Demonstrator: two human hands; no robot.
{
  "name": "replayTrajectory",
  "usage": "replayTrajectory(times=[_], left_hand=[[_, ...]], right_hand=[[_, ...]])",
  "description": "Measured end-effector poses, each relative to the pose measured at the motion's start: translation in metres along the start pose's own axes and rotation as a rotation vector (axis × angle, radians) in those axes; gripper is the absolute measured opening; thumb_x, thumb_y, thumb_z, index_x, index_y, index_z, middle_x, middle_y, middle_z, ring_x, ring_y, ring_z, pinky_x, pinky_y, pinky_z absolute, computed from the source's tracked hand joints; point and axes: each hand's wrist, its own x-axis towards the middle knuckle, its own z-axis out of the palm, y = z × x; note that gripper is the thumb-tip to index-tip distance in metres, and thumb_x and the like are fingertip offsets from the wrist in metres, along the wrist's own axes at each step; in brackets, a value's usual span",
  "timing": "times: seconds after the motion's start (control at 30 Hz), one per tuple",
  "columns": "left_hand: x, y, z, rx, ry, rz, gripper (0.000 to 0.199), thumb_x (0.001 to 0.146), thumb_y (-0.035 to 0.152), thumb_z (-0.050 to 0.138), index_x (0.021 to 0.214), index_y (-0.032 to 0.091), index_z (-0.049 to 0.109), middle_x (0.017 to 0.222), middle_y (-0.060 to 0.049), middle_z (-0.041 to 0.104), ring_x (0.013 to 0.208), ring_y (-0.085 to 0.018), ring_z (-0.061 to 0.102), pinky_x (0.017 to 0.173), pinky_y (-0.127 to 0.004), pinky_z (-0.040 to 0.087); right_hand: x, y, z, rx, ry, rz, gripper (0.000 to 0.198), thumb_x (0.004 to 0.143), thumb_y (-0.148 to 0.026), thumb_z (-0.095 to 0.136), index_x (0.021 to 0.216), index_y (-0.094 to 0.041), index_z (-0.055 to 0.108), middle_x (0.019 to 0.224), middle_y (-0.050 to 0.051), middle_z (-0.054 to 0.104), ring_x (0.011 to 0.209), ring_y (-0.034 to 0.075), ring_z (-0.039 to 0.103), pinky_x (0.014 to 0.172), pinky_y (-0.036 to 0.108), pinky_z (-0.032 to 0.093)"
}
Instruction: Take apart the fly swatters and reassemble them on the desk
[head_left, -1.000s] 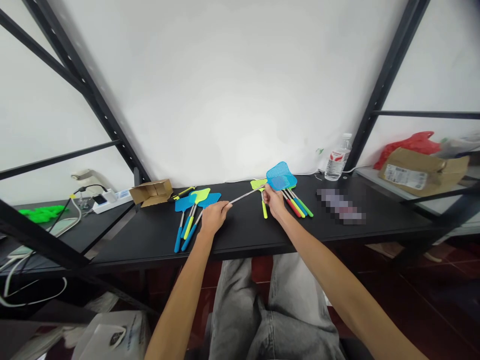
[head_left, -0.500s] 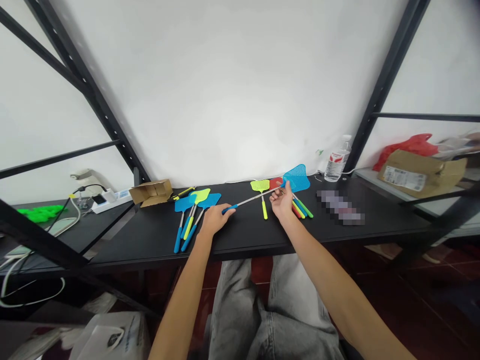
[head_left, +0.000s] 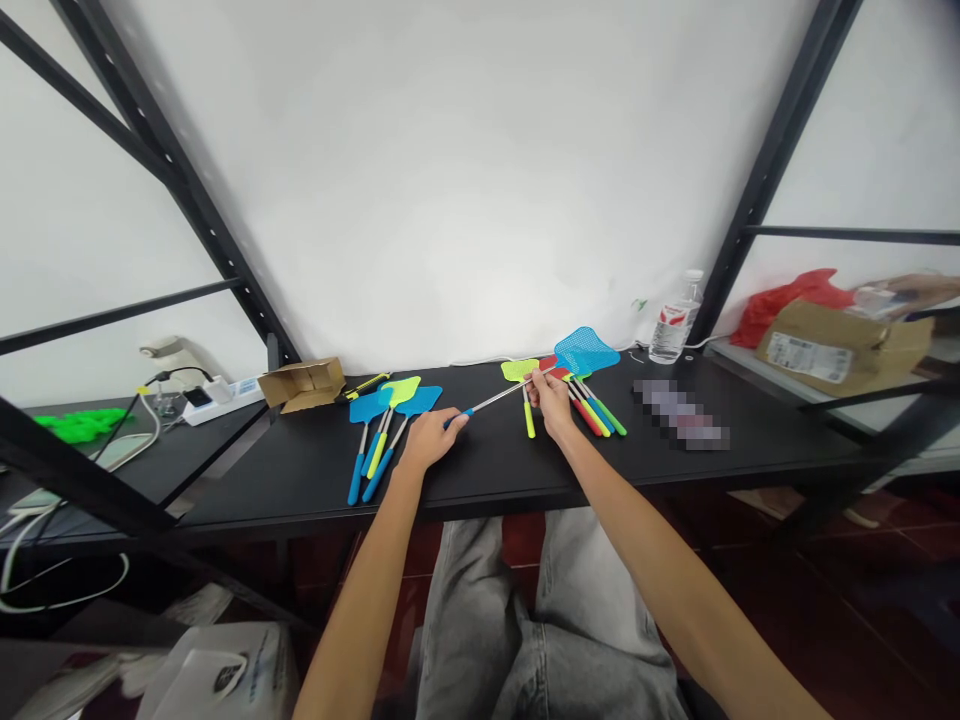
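My left hand (head_left: 433, 438) is wrapped round the blue grip of a fly swatter (head_left: 587, 352) with a metal rod and a blue mesh head. Farther up the rod, my right hand (head_left: 551, 402) pinches it between thumb and fingers. The swatter slants up to the right, its head over several fly swatters with red, yellow, blue and green handles (head_left: 600, 412). A yellow-green fly swatter (head_left: 529, 418) lies just left of my right hand. To the left of my left hand, blue and yellow-green fly swatters (head_left: 381, 450) lie fanned on the black table (head_left: 480, 480).
An open cardboard box (head_left: 302, 386) stands at the back left, near a power strip (head_left: 225, 402). A water bottle (head_left: 673, 325) stands at the back right. Beyond the black frame (head_left: 772, 130) are a carton (head_left: 825, 345), a red bag (head_left: 795, 302) and a person's blurred hand (head_left: 930, 290).
My right hand has moved left and down from the swatter's head to its metal rod. The blue head has turned and shifted slightly left. My left hand keeps its place.
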Motion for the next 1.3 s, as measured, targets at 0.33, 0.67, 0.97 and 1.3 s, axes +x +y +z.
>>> replayTrajectory(times=[0.33, 0.67, 0.97, 1.3], left_hand=[[-0.001, 0.004, -0.001, 0.024, -0.016, 0.050, 0.044, 0.101, 0.049, 0.031, 0.088, 0.025, 0.066, 0.079, -0.002, 0.068, 0.078, -0.020, 0.063, 0.066, -0.026, 0.034], [-0.001, 0.004, 0.001, 0.060, 0.027, 0.013, 0.044, 0.100, 0.052, 0.035, 0.096, 0.026, 0.069, 0.084, -0.004, 0.072, 0.082, -0.022, 0.065, 0.069, -0.028, 0.036], [0.000, 0.003, -0.001, -0.026, 0.047, 0.002, 0.048, 0.099, 0.054, 0.034, 0.089, 0.024, 0.070, 0.083, -0.003, 0.072, 0.080, -0.019, 0.064, 0.070, -0.026, 0.037], [-0.002, 0.004, -0.004, -0.009, 0.031, -0.032, 0.046, 0.098, 0.052, 0.036, 0.085, 0.023, 0.070, 0.085, -0.004, 0.072, 0.079, -0.020, 0.063, 0.069, -0.027, 0.037]], right_hand=[[-0.009, -0.002, 0.007, -0.115, -0.174, 0.030, 0.045, 0.075, -0.062, 0.070, 0.078, -0.017, 0.070, 0.073, 0.005, 0.068, 0.055, 0.010, 0.051, 0.046, 0.022, 0.037], [-0.013, -0.002, 0.013, -0.072, -0.195, 0.074, 0.046, 0.074, -0.063, 0.071, 0.081, -0.018, 0.070, 0.071, 0.004, 0.068, 0.053, 0.009, 0.050, 0.043, 0.022, 0.033], [0.001, -0.010, -0.003, 0.366, 0.137, 0.179, 0.054, 0.075, -0.074, 0.064, 0.069, -0.022, 0.049, 0.056, -0.005, 0.046, 0.045, 0.008, 0.039, 0.042, 0.025, 0.034], [0.007, -0.006, -0.008, 0.109, 0.256, 0.018, 0.058, 0.076, -0.074, 0.061, 0.066, -0.025, 0.032, 0.050, -0.008, 0.037, 0.041, 0.008, 0.034, 0.040, 0.025, 0.033]])
